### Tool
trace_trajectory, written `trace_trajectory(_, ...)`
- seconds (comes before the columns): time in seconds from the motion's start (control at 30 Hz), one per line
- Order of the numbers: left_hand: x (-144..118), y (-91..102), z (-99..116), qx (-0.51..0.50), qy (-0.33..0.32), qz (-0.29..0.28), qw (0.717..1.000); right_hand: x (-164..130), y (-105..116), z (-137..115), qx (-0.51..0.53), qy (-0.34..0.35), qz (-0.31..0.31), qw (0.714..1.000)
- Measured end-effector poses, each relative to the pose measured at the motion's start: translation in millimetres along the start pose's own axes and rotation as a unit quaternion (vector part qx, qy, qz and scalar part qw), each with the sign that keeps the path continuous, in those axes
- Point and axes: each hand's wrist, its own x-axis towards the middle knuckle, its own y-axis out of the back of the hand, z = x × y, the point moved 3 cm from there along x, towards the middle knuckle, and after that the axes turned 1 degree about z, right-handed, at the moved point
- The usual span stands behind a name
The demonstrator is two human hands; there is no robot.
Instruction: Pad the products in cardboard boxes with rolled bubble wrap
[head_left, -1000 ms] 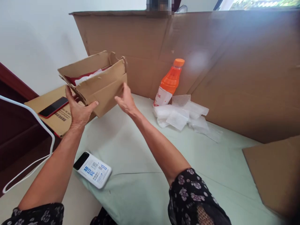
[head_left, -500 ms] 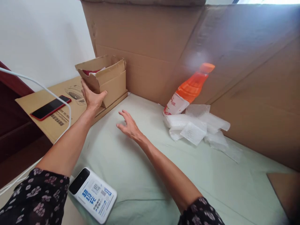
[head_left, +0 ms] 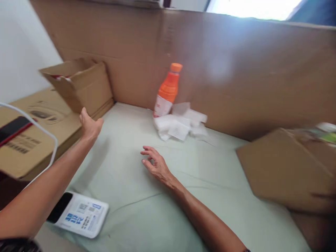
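Observation:
My left hand (head_left: 90, 126), fingers apart and thumb out, is just in front of the small open cardboard box (head_left: 91, 89); it holds nothing, and I cannot tell if a fingertip still touches the box. Something red and white shows inside that box. Over the pale green sheet, my right hand (head_left: 156, 165) hovers with loosely curled, separated fingers and nothing in them. Beyond it, a bottle of orange drink (head_left: 168, 91) leans with its orange cap up, beside crumpled bubble wrap (head_left: 181, 124).
A flat printed carton (head_left: 49, 115) under the small box carries a red-edged phone (head_left: 15, 127). A white power bank (head_left: 81, 215) lies near my left forearm, by a white cable (head_left: 39, 126). Another cardboard box (head_left: 286, 168) stands at right. Tall cardboard (head_left: 236, 80) lines the back.
The view has swung right, bringing the right-hand box into sight. My left hand has drawn back from the small box's side. My right hand has moved right, nearer to me.

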Motion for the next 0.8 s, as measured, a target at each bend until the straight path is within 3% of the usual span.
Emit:
trace_trajectory(0.1, -62, -50.3, 35, 0.009, -0.025, -0.134, 0.991, -32, 39, 0, -0.097, 0.028, 0.037, 0.994)
trace_trajectory(0.2, -136, -104.5, 73, 0.026, -0.093, -0.313, 0.945, -65, 111, -4, -0.265, 0.042, 0.109, 0.957)
trace_trajectory(0.27, -183, -129.9, 92, 0.021, -0.120, -0.354, 0.927, -91, 175, -12, -0.403, 0.009, 0.190, 0.895)
trace_trajectory(0.37, -238, -152.6, 109, 0.012, -0.139, -0.367, 0.920, -136, 273, -26, -0.566, -0.088, 0.317, 0.756)
trace_trajectory(0.43, -259, -159.6, 114, -0.002, -0.136, -0.374, 0.917, -161, 325, -29, -0.616, -0.179, 0.360, 0.678)
trace_trajectory(0.5, -269, -160.5, 117, -0.023, -0.123, -0.381, 0.916, -179, 359, -24, -0.601, -0.260, 0.340, 0.675)
trace_trajectory(0.57, -270, -155.6, 118, -0.048, -0.100, -0.386, 0.916, -188, 372, -18, -0.566, -0.282, 0.304, 0.712)
trace_trajectory(0.63, -268, -145.4, 118, -0.074, -0.073, -0.392, 0.914, -193, 366, -16, -0.549, -0.253, 0.278, 0.747)
trace_trajectory(0.7, -267, -131.1, 116, -0.099, -0.050, -0.398, 0.911, -199, 347, -23, -0.563, -0.170, 0.255, 0.768)
trace_trajectory(0.8, -270, -105.3, 113, -0.126, -0.027, -0.406, 0.905, -219, 302, -51, -0.566, 0.017, 0.226, 0.793)
